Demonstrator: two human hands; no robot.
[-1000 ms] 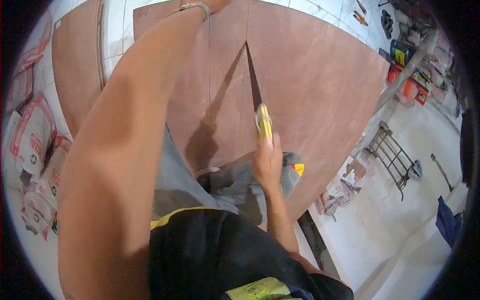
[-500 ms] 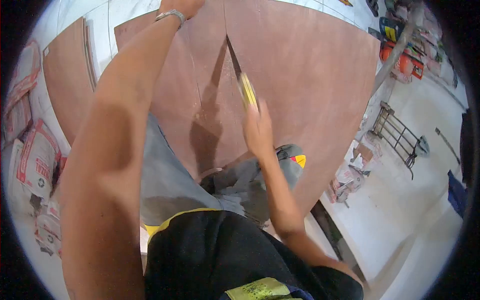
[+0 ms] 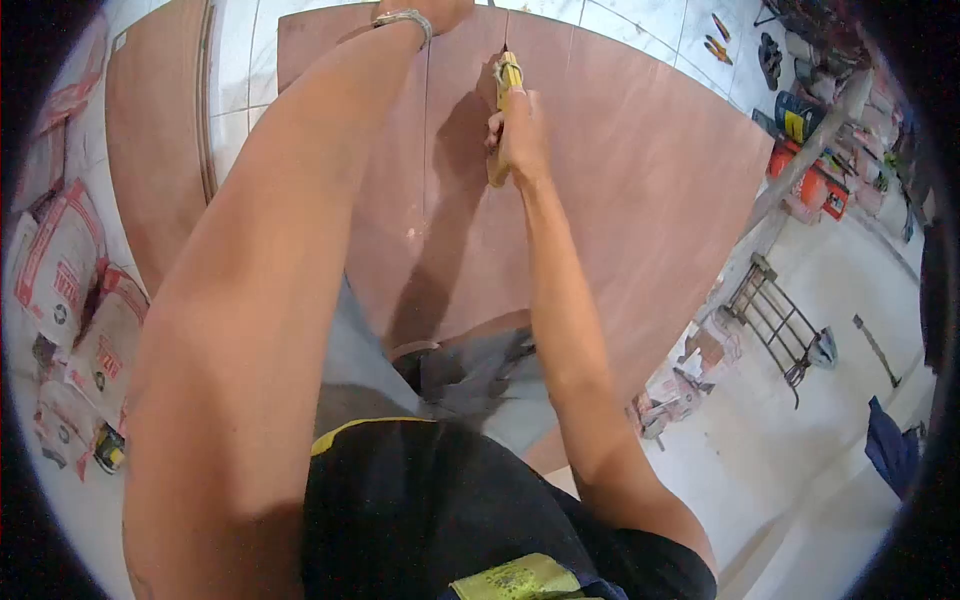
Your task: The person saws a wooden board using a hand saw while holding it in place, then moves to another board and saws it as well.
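Note:
A handsaw (image 3: 510,72) with a yellow handle, cord wound near its front, is gripped in my right hand (image 3: 524,135). Only a short dark bit of its blade shows, at a straight line in the reddish-brown plywood sheet (image 3: 640,170). My left hand (image 3: 448,12) is at the sheet's far edge, cut off by the top of the view, so its fingers are hidden. A bracelet (image 3: 404,17) circles that wrist. Below, my grey-trousered legs are over the near part of the sheet.
Another plywood panel (image 3: 155,110) lies at the left, with printed sacks (image 3: 65,265) beyond it. At the right are a metal rack-like frame (image 3: 775,315), an orange-red object (image 3: 812,187) and a slanting pole (image 3: 815,145). Orange-handled pliers (image 3: 717,48) and sandals (image 3: 769,60) lie on the tiles.
My right hand has pushed the saw away from me, and most of the blade that showed before is out of sight. The view has shifted slightly; my left hand stays at the far edge.

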